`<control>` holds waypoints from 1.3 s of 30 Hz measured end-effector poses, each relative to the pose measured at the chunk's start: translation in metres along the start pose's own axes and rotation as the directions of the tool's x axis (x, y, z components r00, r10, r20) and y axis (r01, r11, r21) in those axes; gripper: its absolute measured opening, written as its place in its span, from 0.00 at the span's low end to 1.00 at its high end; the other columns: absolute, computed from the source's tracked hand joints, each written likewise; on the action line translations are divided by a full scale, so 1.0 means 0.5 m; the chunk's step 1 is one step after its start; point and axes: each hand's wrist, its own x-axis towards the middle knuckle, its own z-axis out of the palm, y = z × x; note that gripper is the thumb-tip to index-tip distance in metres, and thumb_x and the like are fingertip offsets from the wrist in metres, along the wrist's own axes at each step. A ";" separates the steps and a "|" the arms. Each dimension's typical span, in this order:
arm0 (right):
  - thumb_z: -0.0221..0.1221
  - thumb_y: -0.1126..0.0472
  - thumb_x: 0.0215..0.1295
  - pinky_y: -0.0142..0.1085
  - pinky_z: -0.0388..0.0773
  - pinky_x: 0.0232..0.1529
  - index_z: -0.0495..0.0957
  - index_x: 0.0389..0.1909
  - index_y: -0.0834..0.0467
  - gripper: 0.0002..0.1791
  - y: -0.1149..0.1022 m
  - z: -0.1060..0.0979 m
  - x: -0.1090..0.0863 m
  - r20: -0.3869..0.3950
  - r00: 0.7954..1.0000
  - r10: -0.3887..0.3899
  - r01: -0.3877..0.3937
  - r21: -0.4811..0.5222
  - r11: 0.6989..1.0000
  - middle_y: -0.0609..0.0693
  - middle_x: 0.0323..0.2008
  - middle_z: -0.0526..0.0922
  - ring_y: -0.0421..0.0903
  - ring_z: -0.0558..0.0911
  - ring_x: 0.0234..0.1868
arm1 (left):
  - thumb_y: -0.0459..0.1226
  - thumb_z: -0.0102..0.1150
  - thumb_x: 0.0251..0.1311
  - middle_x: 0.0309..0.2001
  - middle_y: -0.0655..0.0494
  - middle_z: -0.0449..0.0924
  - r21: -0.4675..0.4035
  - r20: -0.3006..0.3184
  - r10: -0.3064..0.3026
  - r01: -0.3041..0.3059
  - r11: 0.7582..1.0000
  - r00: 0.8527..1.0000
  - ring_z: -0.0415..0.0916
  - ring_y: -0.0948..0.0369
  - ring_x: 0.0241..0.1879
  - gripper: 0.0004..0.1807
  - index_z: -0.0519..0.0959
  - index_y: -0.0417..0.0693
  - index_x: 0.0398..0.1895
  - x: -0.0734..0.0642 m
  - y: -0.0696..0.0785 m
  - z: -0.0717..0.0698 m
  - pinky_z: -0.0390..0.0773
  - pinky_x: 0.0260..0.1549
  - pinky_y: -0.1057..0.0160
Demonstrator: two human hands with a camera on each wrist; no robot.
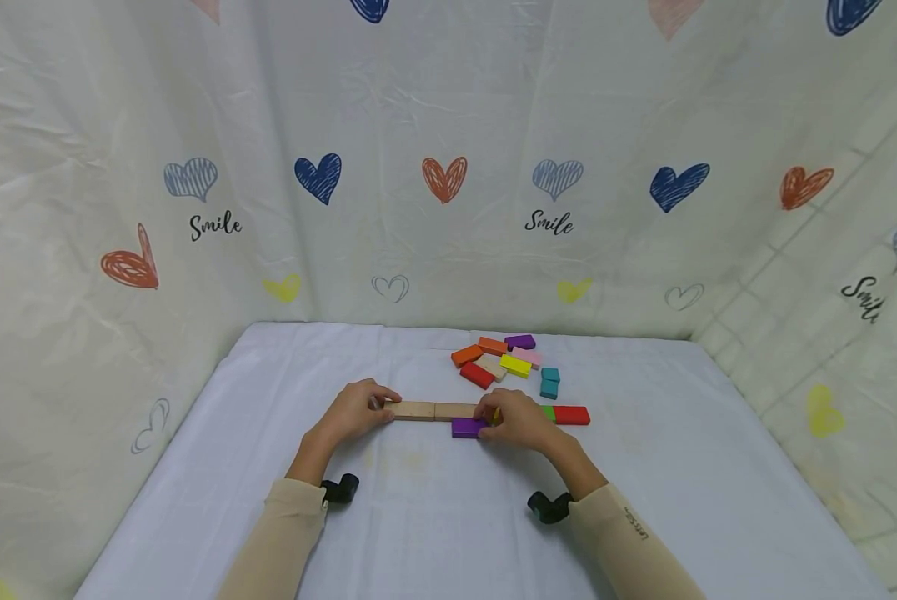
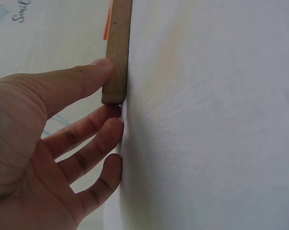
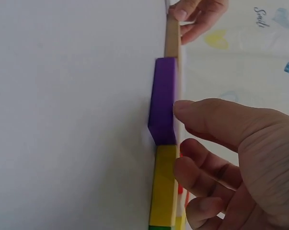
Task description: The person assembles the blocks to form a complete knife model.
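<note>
A straight row of blocks lies across the table. My left hand (image 1: 356,410) pinches the left end of a plain wooden block (image 1: 413,410), its thumb (image 2: 94,76) on the upper edge and the other fingertips down by the cloth. A second wooden block (image 1: 456,411) follows in line. My right hand (image 1: 519,419) holds a purple block (image 1: 467,428) close against the near side of the row, with the thumb (image 3: 194,112) at its top edge. Mostly hidden under that hand is a yellow block (image 3: 163,187). Green (image 1: 548,412) and red (image 1: 572,415) blocks end the row at the right.
Behind the row lies a loose group of several blocks, among them a red one (image 1: 477,375), a yellow one (image 1: 515,365) and a purple one (image 1: 520,342). Two teal blocks (image 1: 549,382) sit beside it. White cloth (image 1: 433,525) covers the table; a printed curtain (image 1: 448,242) hangs behind.
</note>
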 end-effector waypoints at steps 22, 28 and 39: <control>0.68 0.58 0.65 0.43 0.82 0.53 0.76 0.65 0.52 0.27 0.150 -0.109 0.071 -0.147 0.963 0.225 -0.197 0.183 0.963 0.57 0.61 0.77 0.55 0.76 0.54 | 0.36 0.73 0.59 0.39 0.57 0.80 -0.005 0.001 0.004 -0.004 1.000 1.000 0.75 0.61 0.35 0.15 0.88 0.56 0.49 0.000 -0.002 -0.003 0.75 0.36 0.62; 0.68 0.59 0.65 0.45 0.81 0.54 0.77 0.65 0.53 0.27 0.166 -0.121 0.082 -0.123 0.966 0.230 -0.211 0.148 0.966 0.57 0.59 0.78 0.54 0.76 0.52 | 0.36 0.73 0.59 0.38 0.57 0.80 -0.011 -0.003 0.019 -0.019 1.000 1.000 0.75 0.62 0.35 0.14 0.89 0.55 0.49 -0.002 -0.001 -0.003 0.75 0.35 0.62; 0.70 0.59 0.64 0.49 0.77 0.60 0.78 0.62 0.54 0.25 0.164 -0.109 0.103 -0.107 0.958 0.266 -0.255 0.104 0.961 0.57 0.55 0.80 0.54 0.75 0.54 | 0.36 0.72 0.60 0.37 0.58 0.80 -0.009 -0.009 0.030 -0.030 0.999 1.000 0.75 0.62 0.34 0.14 0.88 0.55 0.49 -0.002 -0.006 0.000 0.75 0.36 0.62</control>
